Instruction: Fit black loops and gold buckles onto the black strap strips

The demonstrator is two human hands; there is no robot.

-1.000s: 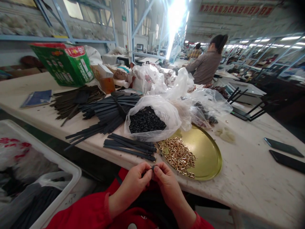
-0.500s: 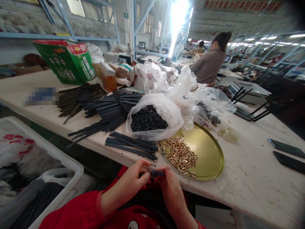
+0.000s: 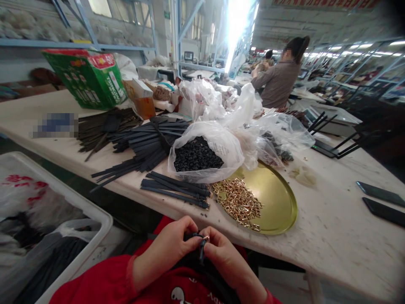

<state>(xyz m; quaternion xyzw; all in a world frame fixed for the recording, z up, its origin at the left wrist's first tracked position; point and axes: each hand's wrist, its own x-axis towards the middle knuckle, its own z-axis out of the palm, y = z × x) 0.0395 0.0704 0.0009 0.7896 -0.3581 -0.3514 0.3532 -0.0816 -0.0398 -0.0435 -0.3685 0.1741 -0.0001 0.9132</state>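
Just in front of the table edge, my left hand [image 3: 175, 238] pinches a dark strap [image 3: 201, 252]. My right hand [image 3: 223, 251] closes on the same strap from the other side, fingertips at a small gold buckle [image 3: 206, 238]. The strap bends down between my two hands; part of it is hidden by my fingers. Beyond them lie finished-looking dark straps [image 3: 174, 190] with buckles at their right ends. A gold round tray [image 3: 278, 198] holds a heap of small gold buckles [image 3: 242, 202]. An open plastic bag [image 3: 229, 158] contains small black pieces [image 3: 198, 155].
Bundles of loose dark straps [image 3: 142, 143] spread over the table's left half. A green box [image 3: 84, 80] and clear bags [image 3: 205, 101] stand behind. Phones [image 3: 382, 194] lie at right. A white bin [image 3: 104, 223] is at lower left; a co-worker [image 3: 280, 80] is farther back.
My right hand has turned and its fingers now pinch near the buckle. The strap piece that pointed right now hangs downward, and the gold buckle shows.
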